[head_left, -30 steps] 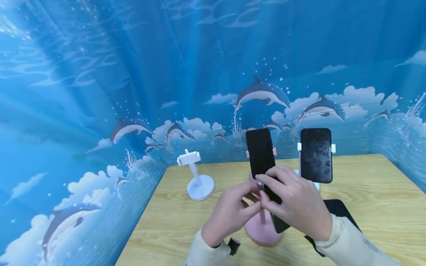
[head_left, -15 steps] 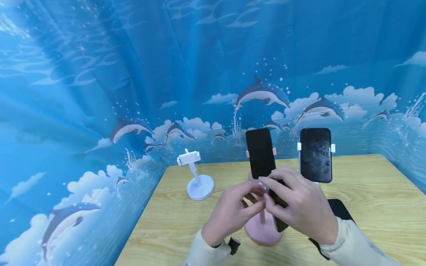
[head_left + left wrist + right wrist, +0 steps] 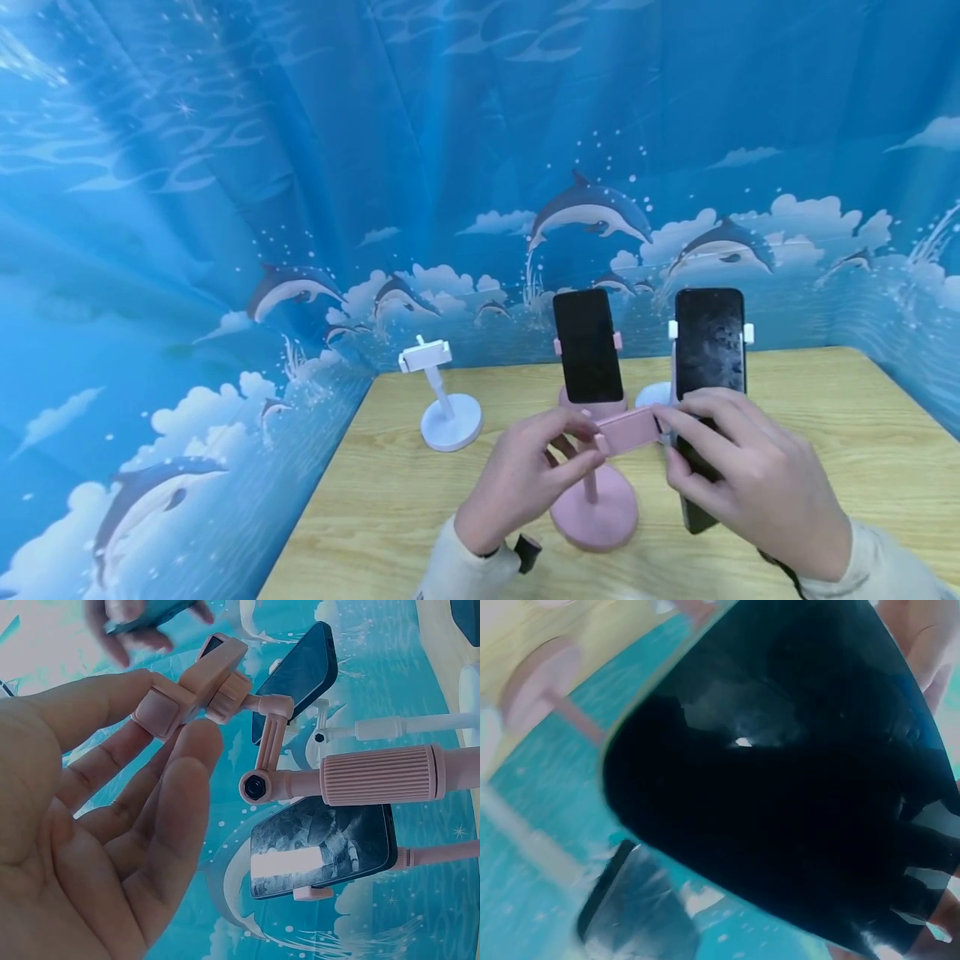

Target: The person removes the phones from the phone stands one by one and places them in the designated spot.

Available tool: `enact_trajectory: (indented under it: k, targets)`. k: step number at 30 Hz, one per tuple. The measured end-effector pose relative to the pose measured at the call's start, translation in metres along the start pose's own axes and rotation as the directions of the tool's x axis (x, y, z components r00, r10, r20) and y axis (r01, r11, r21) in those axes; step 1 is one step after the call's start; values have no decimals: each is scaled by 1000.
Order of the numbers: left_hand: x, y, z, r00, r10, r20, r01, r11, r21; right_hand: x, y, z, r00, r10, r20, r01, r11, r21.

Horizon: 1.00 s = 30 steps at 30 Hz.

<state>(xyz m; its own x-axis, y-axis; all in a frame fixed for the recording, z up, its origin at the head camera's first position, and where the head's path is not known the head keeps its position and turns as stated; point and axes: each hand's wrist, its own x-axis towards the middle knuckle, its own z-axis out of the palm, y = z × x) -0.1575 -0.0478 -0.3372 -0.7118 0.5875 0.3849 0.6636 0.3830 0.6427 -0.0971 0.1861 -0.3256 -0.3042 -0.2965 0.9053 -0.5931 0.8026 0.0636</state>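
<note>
My left hand (image 3: 525, 479) pinches the left end of the pink clamp (image 3: 630, 431) of a phone stand. The stand's round pink base (image 3: 595, 508) rests on the table. My right hand (image 3: 757, 483) holds a dark phone (image 3: 699, 492) by its edges, just right of the clamp. In the left wrist view, the thumb and index finger of the left hand (image 3: 112, 817) grip the clamp (image 3: 214, 671). The right hand (image 3: 139, 619) there is blurred. The right wrist view is mostly filled by the phone's screen (image 3: 780, 780), with fingertips at its right edge.
Behind the hands, a black phone (image 3: 588, 346) sits in another pink stand. To its right, a phone (image 3: 708, 337) is clamped in a white stand (image 3: 654, 395). A white stand (image 3: 452, 422) without a phone is on the left. A blue dolphin-print curtain (image 3: 450, 167) borders the table (image 3: 390, 517).
My right hand has moved right with the phone, away from the pink clamp, which now shows. The left hand has stayed at the clamp's end.
</note>
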Motion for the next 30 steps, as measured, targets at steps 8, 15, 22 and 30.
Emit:
enact_trajectory:
  k: [8, 15, 22, 30]
  targets:
    - [1, 1, 0, 1000, -3, -3, 3, 1000, 16, -38, 54, -14, 969, 39, 244, -1, 988, -156]
    - [2, 0, 0, 1000, -1, -6, 1, 1000, 16, -82, 107, -11, 919, 148, 366, -51, 964, -260]
    - [1, 0, 1, 1000, -15, -7, 15, 1000, 14, -122, 138, -6, 801, 272, 532, -108, 941, -320]
    - [1, 1, 2, 1000, -3, -11, 3, 1000, 18, -146, 155, 2, 655, 416, 631, -205, 901, -382]
